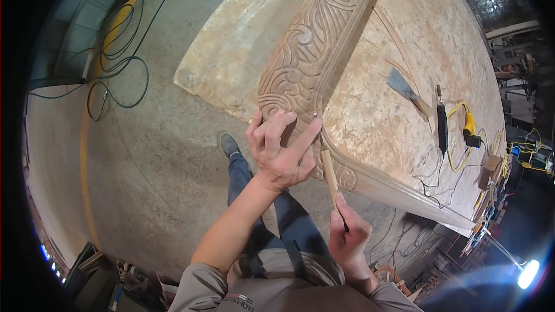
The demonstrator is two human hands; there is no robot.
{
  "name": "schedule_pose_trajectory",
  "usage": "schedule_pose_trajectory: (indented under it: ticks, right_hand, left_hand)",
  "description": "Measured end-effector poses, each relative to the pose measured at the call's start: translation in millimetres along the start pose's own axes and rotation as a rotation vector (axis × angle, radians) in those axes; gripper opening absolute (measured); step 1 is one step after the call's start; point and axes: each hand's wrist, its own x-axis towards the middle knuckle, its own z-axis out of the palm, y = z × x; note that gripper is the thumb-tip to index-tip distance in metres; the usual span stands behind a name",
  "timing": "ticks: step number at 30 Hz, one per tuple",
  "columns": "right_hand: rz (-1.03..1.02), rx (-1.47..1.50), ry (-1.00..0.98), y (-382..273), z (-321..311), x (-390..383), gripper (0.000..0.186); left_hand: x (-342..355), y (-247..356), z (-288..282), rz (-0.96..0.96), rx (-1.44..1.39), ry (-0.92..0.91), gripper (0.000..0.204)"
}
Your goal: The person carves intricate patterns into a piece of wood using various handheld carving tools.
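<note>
A long wooden piece carved with curling scrolls (300, 40) lies across the pale, worn worktop, its near end curving off to the right. My right hand (350, 231) is closed around the wooden handle of a carving chisel (329, 173), which points away from me. The chisel's thin metal tip meets the carving's right border. My left hand (282, 147) rests on the near part of the carving with its fingers apart. Its index finger reaches out to the chisel's blade near the tip. The wood under the left palm is hidden.
On the worktop (399, 133) to the right lie a wide-bladed scraper (407, 89), a black slim corded tool (442, 129) and a yellow plug connector (469, 124) with cables. Dark cable loops (124, 69) lie on the floor at left. A bright lamp (528, 274) shines at lower right.
</note>
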Motion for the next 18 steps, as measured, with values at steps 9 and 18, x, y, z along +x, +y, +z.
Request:
schedule_pose_trajectory:
  ticks: [9,18]
  right_hand:
    - [-0.176,-0.014,0.116,5.6,8.1,6.7,0.042]
    - [-0.324,-0.033,0.145,4.0,9.0,5.8,0.054]
  left_hand:
    - [0.8,0.1,0.4,-0.010,0.002,0.012,0.046]
    - [2.0,-0.7,-1.3,-0.016,0.000,0.000,0.045]
